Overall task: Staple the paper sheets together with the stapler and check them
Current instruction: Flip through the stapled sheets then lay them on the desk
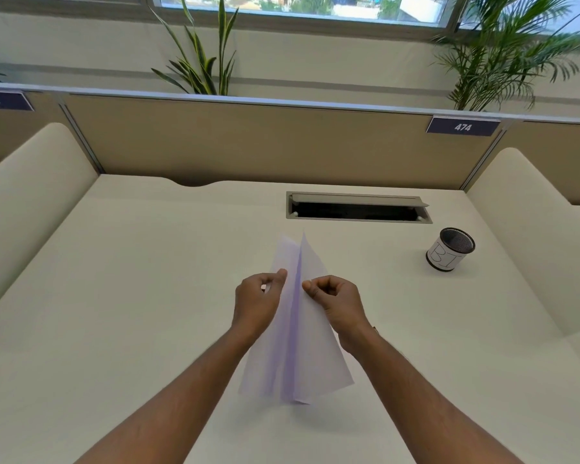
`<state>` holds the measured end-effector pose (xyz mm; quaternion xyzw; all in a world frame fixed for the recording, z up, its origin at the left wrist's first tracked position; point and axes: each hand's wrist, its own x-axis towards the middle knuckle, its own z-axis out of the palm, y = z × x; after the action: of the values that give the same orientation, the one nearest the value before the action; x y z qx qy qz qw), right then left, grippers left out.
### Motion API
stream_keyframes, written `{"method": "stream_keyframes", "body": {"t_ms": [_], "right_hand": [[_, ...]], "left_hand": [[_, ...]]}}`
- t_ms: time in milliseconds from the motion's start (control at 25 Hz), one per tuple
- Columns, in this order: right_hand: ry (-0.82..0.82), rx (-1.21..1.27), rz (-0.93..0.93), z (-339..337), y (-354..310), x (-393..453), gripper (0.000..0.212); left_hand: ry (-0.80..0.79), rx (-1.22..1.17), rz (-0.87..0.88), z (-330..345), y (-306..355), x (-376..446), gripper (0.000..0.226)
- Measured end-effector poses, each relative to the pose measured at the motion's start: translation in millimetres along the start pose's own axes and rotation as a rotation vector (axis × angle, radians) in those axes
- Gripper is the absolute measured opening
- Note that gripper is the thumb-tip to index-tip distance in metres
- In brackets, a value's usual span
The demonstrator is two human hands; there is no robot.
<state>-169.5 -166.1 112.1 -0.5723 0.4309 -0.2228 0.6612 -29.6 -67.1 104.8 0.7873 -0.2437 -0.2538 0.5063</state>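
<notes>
The desk [148, 296] is big and pale, with low walls round it. It gives the hands lots of room to work. At the back is a long slot [359, 209] with its lid tipped up, likely for wires.

The sheets [302, 346] are held up over the middle of the desk. They look lifted off it, though the low corner may rest there; I cannot tell. They open like a book, one side leaning left and one leaning right, and they meet along a line in the middle. I think the person spreads them this way to see if they stay joined. No staple shows, as it is too small to see.

The left hand [258, 299] pinches the left sheet by its edge, with the thumb and fingers [280, 274] closed on the paper. The right hand [335, 299] does the same to the right sheet. Each hand pulls its own side, so the join gets a small test.

A little mesh cup [451, 250] with a paper label stands well off to the right, out of the way.

No stapler can be seen.
</notes>
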Motion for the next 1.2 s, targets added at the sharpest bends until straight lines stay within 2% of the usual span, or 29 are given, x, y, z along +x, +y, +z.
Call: {"method": "stream_keyframes", "body": {"t_ms": [80, 240, 520, 760, 1200], "right_hand": [[-0.011, 0.001, 0.007, -2, 2, 0, 0.011], [0.012, -0.021, 0.007, -11, 3, 2, 0.011], [0.292, -0.184, -0.041, -56, 6, 12, 0.012], [0.432, -0.327, -0.074, -74, 5, 20, 0.01], [0.484, -0.371, -0.065, -75, 6, 21, 0.009]], "left_hand": [[0.018, 0.005, -0.004, -1, -1, 0, 0.045], [0.103, 0.093, -0.004, -3, -7, 5, 0.021], [0.219, 0.115, -0.029, -31, -17, 16, 0.007], [0.297, 0.105, -0.064, -51, -18, 25, 0.014], [0.326, 0.082, -0.075, -57, -26, 28, 0.014]]}}
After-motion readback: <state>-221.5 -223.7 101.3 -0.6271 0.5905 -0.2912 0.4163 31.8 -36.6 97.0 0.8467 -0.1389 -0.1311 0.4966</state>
